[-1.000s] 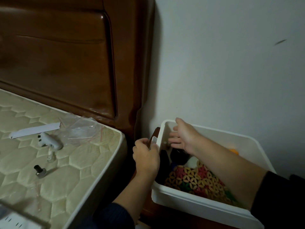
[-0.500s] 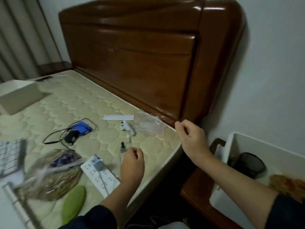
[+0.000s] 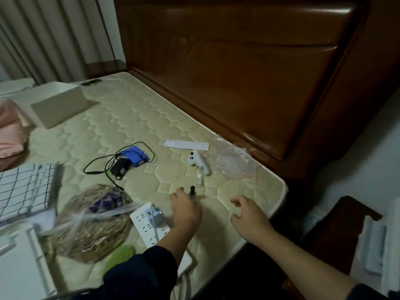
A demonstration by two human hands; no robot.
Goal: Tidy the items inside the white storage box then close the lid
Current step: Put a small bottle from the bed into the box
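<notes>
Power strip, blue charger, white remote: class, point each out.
Power strip [image 3: 144, 224], head view, socket face.
Blue charger [image 3: 136, 156], head view, top face.
White remote [image 3: 198, 162], head view, middle of body.

A single head-worn, wide-angle camera looks forward and down from above the near edge of a mattress [image 3: 134, 118], close enough that both forearms enter from the bottom of the frame. It faces the far wooden headboard [image 3: 249, 68], which runs across the upper right. Curtains [image 3: 43, 35] fill the far left corner, a pale wall [image 3: 357, 169] the right side. Straight lines bow outward near the frame edges.
</notes>
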